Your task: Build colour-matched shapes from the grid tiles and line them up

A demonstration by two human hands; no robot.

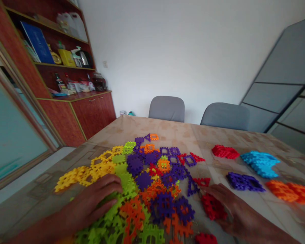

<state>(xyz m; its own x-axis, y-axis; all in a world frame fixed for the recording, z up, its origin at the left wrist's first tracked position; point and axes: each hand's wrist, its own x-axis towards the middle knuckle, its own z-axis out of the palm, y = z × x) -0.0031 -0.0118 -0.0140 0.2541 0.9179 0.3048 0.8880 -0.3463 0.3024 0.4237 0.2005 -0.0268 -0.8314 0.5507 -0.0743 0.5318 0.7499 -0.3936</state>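
Note:
A big heap of flat interlocking plastic pieces (147, 176) in yellow, green, purple, orange and red covers the table's near middle. My left hand (94, 201) lies on the green pieces at the heap's left side, fingers curled over them. My right hand (228, 206) rests on the table at the heap's right edge, its fingers touching a red piece (212, 206); whether it grips the piece is unclear.
Sorted piles lie to the right: red (225, 151), blue (260, 163), purple (244, 182), orange (289, 191). The table (218, 135) wears a beige patterned cloth. Two grey chairs (167, 107) stand behind it. A red wooden cabinet (73, 112) with shelves is at left.

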